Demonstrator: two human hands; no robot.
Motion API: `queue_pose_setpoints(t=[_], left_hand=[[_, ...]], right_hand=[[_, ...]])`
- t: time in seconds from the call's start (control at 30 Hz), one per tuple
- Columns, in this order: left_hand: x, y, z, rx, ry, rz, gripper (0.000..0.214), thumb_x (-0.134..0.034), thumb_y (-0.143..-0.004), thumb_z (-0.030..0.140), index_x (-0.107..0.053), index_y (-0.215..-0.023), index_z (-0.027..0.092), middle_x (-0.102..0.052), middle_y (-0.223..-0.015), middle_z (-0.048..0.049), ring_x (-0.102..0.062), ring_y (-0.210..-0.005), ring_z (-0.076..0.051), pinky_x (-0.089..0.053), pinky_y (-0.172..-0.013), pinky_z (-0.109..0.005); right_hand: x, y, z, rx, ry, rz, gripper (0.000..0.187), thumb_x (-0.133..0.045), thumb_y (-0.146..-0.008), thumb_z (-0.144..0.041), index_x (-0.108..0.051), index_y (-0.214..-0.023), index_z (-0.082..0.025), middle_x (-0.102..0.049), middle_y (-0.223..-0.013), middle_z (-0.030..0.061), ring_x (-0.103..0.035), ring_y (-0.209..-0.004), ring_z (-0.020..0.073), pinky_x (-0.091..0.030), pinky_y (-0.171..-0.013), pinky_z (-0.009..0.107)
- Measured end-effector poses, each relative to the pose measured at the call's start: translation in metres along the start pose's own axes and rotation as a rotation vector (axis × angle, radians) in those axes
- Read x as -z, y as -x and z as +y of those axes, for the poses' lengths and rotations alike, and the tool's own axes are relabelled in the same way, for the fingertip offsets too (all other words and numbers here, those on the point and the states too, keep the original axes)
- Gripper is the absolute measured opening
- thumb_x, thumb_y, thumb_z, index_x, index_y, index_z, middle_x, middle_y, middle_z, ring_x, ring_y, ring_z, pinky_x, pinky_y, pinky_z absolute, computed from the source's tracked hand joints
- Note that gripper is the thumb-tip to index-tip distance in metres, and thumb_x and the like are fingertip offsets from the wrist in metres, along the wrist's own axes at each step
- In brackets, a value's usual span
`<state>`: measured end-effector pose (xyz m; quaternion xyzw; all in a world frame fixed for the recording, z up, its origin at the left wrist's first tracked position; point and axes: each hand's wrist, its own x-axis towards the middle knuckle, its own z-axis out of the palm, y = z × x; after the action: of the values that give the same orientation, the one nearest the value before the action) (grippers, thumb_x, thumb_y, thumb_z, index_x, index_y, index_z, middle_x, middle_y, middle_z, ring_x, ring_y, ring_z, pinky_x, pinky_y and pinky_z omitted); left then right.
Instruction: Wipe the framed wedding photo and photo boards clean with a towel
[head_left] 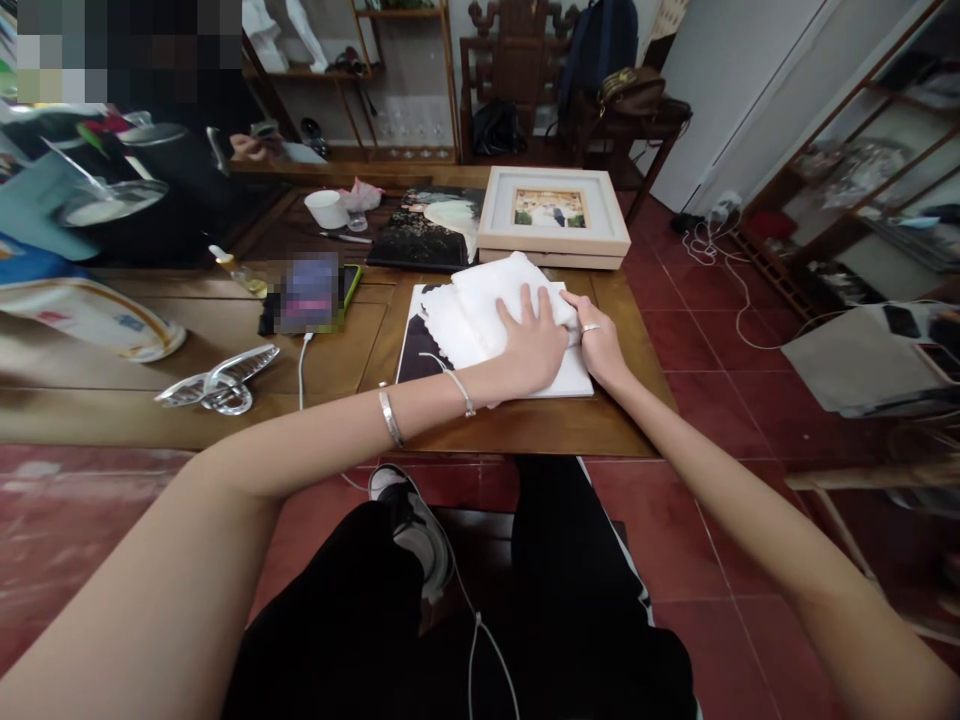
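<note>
My left hand lies flat with fingers spread on a folded white sheet with a ragged, wavy edge; whether it is cloth or tissue I cannot tell. Under it is a flat white and dark panel, perhaps a print or a book, near the table's front edge. My right hand, with a ring on one finger, is curled closed at the right side of the white sheet and seems to grip its edge. Its fingertips are partly hidden.
Behind my hands stand a framed photo and a dark picture panel. On the wooden table to the left lie a clear hair claw, a charging phone, a small bottle and a white cup. Another person's hand shows beyond.
</note>
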<state>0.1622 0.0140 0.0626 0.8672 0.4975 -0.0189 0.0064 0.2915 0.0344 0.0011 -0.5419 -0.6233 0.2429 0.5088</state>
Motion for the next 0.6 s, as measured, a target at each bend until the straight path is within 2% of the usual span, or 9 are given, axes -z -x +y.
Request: queue_pose_setpoints(t=[0.07,0.17,0.3,0.37,0.47,0.6], left_hand=[[-0.003,0.014,0.008,-0.045,-0.015,0.025,0.039,-0.040,-0.094,0.010,-0.062,-0.126,0.010,-0.019,-0.158,-0.0198,-0.010,-0.144,-0.046,-0.018,-0.107,-0.075],[0.001,0.049,0.012,-0.148,-0.040,0.037,0.038,-0.044,-0.092,0.012,-0.062,-0.125,0.010,-0.023,-0.157,-0.0204,-0.014,-0.144,-0.047,-0.022,-0.107,-0.073],[0.009,0.098,0.007,-0.370,-0.085,-0.005,0.038,-0.058,-0.082,0.013,-0.066,-0.120,0.013,-0.025,-0.156,-0.0208,-0.017,-0.142,-0.049,-0.027,-0.106,-0.072],[0.010,0.113,0.001,-0.444,-0.075,-0.022,0.038,-0.059,-0.080,0.013,-0.067,-0.117,0.016,-0.025,-0.157,-0.0187,-0.017,-0.143,-0.047,-0.028,-0.106,-0.069],[0.012,0.115,-0.015,-0.509,-0.016,-0.019,0.040,-0.053,-0.078,0.007,-0.068,-0.114,0.017,-0.028,-0.157,-0.0144,-0.019,-0.145,-0.040,-0.029,-0.110,-0.063],[0.018,0.079,-0.046,-0.421,0.103,-0.064,0.049,-0.044,-0.074,0.001,-0.068,-0.114,0.016,-0.041,-0.150,-0.0154,-0.039,-0.137,-0.034,-0.038,-0.105,-0.053]], right_hand=[[0.000,-0.001,0.001,-0.030,-0.032,0.000,0.054,-0.032,-0.095,-0.059,-0.067,-0.119,-0.025,-0.065,-0.128,0.0032,-0.056,-0.124,0.0243,-0.038,-0.110,0.044],[-0.001,-0.001,0.001,-0.058,-0.055,-0.003,0.055,-0.030,-0.096,-0.057,-0.068,-0.117,-0.024,-0.066,-0.126,0.0046,-0.058,-0.122,0.0245,-0.041,-0.108,0.046],[-0.002,0.000,-0.001,-0.015,0.059,-0.026,0.044,-0.047,-0.091,-0.052,-0.068,-0.117,-0.023,-0.066,-0.127,0.0069,-0.058,-0.122,0.0260,-0.041,-0.108,0.047],[-0.002,0.000,-0.001,0.033,0.130,-0.050,0.039,-0.053,-0.089,-0.045,-0.068,-0.117,-0.024,-0.064,-0.129,0.0067,-0.056,-0.124,0.0261,-0.040,-0.110,0.047],[-0.003,0.000,-0.001,0.095,0.203,-0.076,0.036,-0.049,-0.090,-0.036,-0.067,-0.118,-0.023,-0.063,-0.131,0.0065,-0.054,-0.127,0.0254,-0.038,-0.111,0.047],[-0.003,0.000,0.000,0.132,0.255,-0.099,0.039,-0.043,-0.091,-0.031,-0.065,-0.121,-0.021,-0.062,-0.132,0.0077,-0.053,-0.128,0.0253,-0.037,-0.111,0.047]])
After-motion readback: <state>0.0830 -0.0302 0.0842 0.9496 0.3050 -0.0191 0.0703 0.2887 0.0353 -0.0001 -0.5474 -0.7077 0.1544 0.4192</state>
